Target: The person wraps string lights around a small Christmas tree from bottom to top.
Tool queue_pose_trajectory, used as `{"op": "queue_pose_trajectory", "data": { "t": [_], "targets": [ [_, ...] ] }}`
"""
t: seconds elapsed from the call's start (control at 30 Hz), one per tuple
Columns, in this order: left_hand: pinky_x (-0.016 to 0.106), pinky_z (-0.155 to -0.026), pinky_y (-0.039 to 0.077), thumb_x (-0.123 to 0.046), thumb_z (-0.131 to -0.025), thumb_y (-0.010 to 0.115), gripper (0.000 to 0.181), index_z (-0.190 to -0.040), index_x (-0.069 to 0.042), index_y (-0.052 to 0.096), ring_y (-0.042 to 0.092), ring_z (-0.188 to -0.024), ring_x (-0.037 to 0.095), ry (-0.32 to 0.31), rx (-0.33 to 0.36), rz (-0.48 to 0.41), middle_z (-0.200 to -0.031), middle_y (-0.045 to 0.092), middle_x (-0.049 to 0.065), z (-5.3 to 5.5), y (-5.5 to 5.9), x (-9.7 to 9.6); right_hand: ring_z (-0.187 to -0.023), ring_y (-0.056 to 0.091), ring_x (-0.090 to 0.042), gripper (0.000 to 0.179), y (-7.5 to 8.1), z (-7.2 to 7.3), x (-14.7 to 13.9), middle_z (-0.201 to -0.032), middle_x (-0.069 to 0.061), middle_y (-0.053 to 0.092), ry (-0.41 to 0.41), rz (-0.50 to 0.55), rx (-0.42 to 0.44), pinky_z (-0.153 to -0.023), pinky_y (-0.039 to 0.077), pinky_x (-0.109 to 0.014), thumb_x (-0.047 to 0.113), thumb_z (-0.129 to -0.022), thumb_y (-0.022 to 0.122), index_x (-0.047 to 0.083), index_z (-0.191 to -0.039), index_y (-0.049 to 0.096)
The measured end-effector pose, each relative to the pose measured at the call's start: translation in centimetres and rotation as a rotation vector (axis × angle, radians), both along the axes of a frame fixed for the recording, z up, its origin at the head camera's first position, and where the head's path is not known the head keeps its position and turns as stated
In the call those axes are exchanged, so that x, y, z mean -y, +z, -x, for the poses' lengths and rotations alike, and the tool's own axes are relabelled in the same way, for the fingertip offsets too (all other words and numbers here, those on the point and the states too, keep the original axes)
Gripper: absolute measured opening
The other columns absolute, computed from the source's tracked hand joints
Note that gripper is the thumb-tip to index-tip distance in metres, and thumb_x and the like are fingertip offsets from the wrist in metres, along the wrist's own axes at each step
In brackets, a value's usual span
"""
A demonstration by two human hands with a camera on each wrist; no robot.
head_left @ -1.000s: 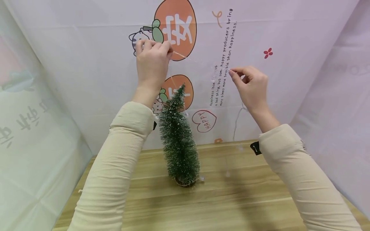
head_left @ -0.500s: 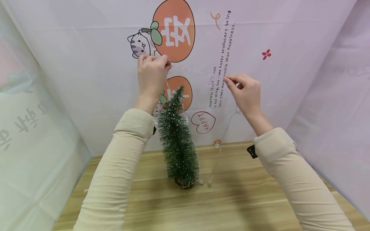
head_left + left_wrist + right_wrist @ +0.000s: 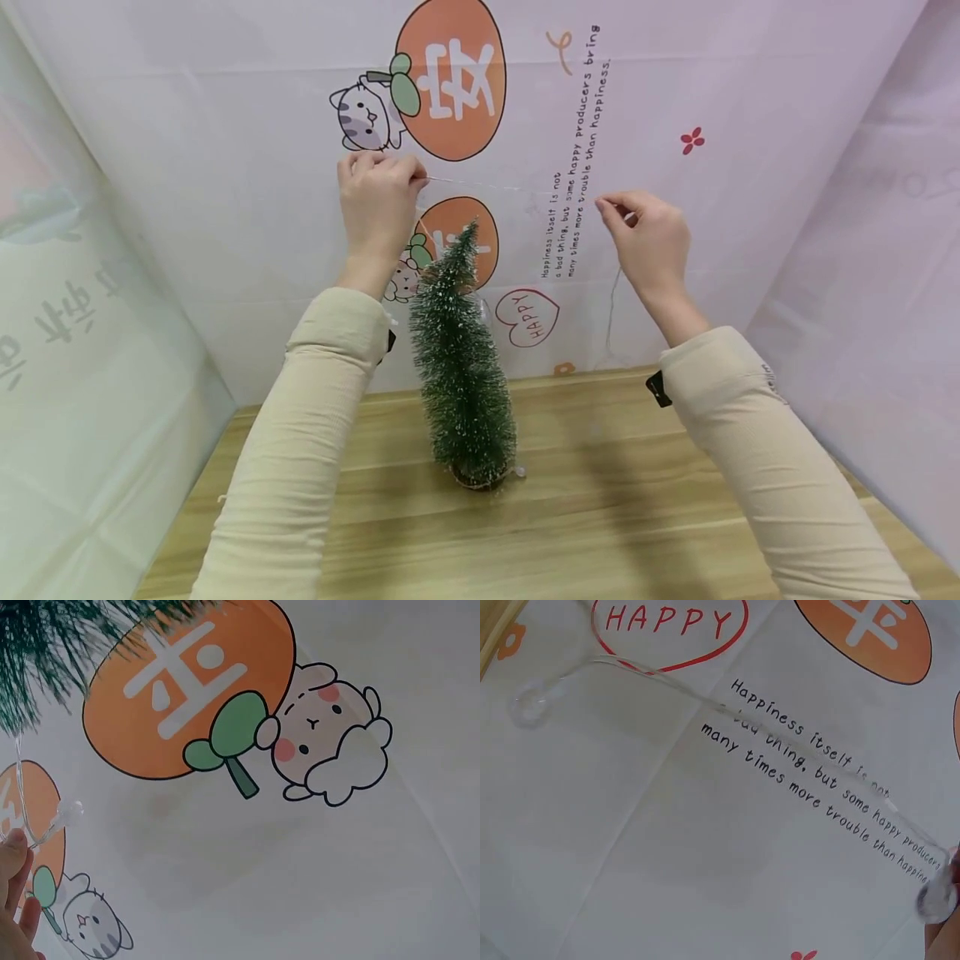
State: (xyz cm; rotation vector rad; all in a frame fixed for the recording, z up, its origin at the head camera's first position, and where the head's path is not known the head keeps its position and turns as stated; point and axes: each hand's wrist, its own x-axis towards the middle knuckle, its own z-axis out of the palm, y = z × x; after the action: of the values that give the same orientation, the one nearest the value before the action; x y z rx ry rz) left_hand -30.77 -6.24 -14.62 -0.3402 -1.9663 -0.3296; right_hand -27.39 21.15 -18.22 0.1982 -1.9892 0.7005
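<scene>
Between my two raised hands runs a thin clear string light (image 3: 480, 184), nearly straight. My left hand (image 3: 378, 204) pinches it above and left of a small green Christmas tree (image 3: 465, 358) with white-flecked bristles. From there the wire slants down toward the treetop. In the left wrist view a clear bulb (image 3: 71, 812) hangs beside the fingertips. Thumb and index finger of my right hand (image 3: 651, 242) pinch the string to the right of the tree. Its loose end hangs below that hand. The right wrist view shows clear bulbs (image 3: 531, 705) along the wire, one at the fingertips.
The tree stands on a wood-grain table (image 3: 420, 533), with a small bulb (image 3: 521, 472) by its base. Close behind rises a white printed backdrop (image 3: 247, 208) with cartoon animals, orange ovals and lettering. A pale side curtain (image 3: 97, 400) hangs on the left.
My left hand has come down and slightly left. The right hand dipped left, then moved back right, and the string between them is now drawn straighter. The tree stays in place.
</scene>
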Motion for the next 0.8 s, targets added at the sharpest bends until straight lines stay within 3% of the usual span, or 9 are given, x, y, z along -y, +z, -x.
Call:
{"op": "queue_pose_trajectory", "data": {
  "t": [0.1, 0.23, 0.37, 0.47, 0.57, 0.8],
  "targets": [
    [0.041, -0.104, 0.036, -0.023, -0.088, 0.065, 0.015, -0.09, -0.011, 0.073, 0.062, -0.1, 0.027, 0.003, 0.004, -0.036, -0.094, 0.076, 0.005, 0.0, 0.1, 0.5, -0.076, 0.061, -0.022, 0.023, 0.4, 0.0, -0.7, -0.098, -0.014, 0.074, -0.032, 0.047, 0.005, -0.067, 0.033, -0.009, 0.023, -0.094, 0.061, 0.005, -0.102, 0.074],
    [0.041, -0.105, 0.035, -0.023, -0.089, 0.065, 0.015, -0.092, -0.011, 0.073, 0.061, -0.1, 0.028, -0.001, 0.02, -0.058, -0.096, 0.075, 0.005, 0.0, 0.3, 1.0, -0.069, 0.049, 0.004, 0.024, 0.8, -0.1, -1.7, -0.098, -0.016, 0.074, -0.052, 0.104, 0.008, -0.067, 0.033, -0.008, 0.023, -0.093, 0.063, 0.005, -0.103, 0.074],
    [0.037, -0.108, 0.034, -0.023, -0.09, 0.065, 0.016, -0.095, -0.011, 0.074, 0.062, -0.102, 0.028, -0.015, 0.073, -0.104, -0.1, 0.075, 0.005, -0.1, 0.7, 1.3, -0.06, 0.042, 0.019, 0.024, 1.2, 0.1, -2.2, -0.089, -0.012, 0.074, 0.013, 0.182, 0.005, -0.062, 0.036, -0.003, 0.023, -0.09, 0.065, 0.002, -0.1, 0.074],
    [0.035, -0.108, 0.036, -0.025, -0.09, 0.064, 0.018, -0.098, -0.012, 0.074, 0.062, -0.104, 0.026, -0.04, 0.159, -0.194, -0.103, 0.075, 0.004, -0.3, 1.0, 1.4, -0.055, 0.05, 0.016, 0.025, 1.6, 0.2, -2.5, -0.072, 0.008, 0.071, 0.113, 0.289, 0.015, -0.059, 0.042, -0.003, 0.022, -0.088, 0.069, -0.001, -0.097, 0.074],
    [0.034, -0.099, 0.042, -0.027, -0.091, 0.064, 0.019, -0.1, -0.014, 0.074, 0.063, -0.102, 0.023, -0.077, 0.257, -0.311, -0.104, 0.074, 0.003, -0.4, 1.4, 1.4, -0.054, 0.057, 0.009, 0.022, 1.9, 0.2, -2.8, -0.065, 0.025, 0.061, 0.221, 0.401, 0.033, -0.06, 0.048, -0.005, 0.019, -0.086, 0.07, -0.002, -0.094, 0.073],
    [0.018, -0.07, 0.044, -0.028, -0.09, 0.066, 0.02, -0.104, -0.015, 0.074, 0.06, -0.072, 0.001, -0.189, 0.448, -0.516, -0.101, 0.074, 0.004, -0.7, 2.0, 1.9, -0.053, 0.061, 0.004, 0.008, 2.6, -0.4, -2.5, -0.07, 0.013, 0.06, 0.362, 0.447, 0.105, -0.062, 0.052, -0.009, 0.016, -0.09, 0.063, 0.009, -0.093, 0.066]
  ]
}}
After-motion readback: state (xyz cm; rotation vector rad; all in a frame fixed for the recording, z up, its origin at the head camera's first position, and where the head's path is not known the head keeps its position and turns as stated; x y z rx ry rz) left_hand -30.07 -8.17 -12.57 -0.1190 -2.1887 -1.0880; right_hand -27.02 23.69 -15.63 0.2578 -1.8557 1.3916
